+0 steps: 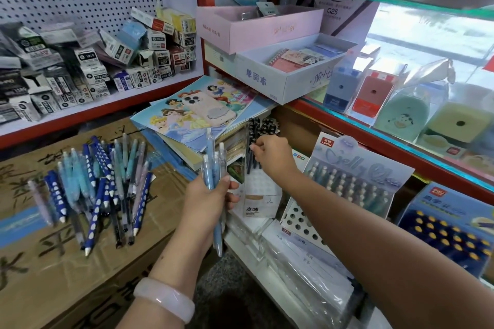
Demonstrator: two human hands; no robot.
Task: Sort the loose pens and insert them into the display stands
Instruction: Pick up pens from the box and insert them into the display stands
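The right hand (271,153) pinches a dark pen (251,159) standing upright in the clear acrylic display stand (263,189) — long axis vertical. The left hand (207,199), nearer the body, grips a bundle of translucent blue pens (213,165), tips down; the loose pen pile (93,184) lies left.

A brown cardboard box (53,270) carries a heap of loose pens (91,187) on its top, near the far edge, tips pointing nearward.
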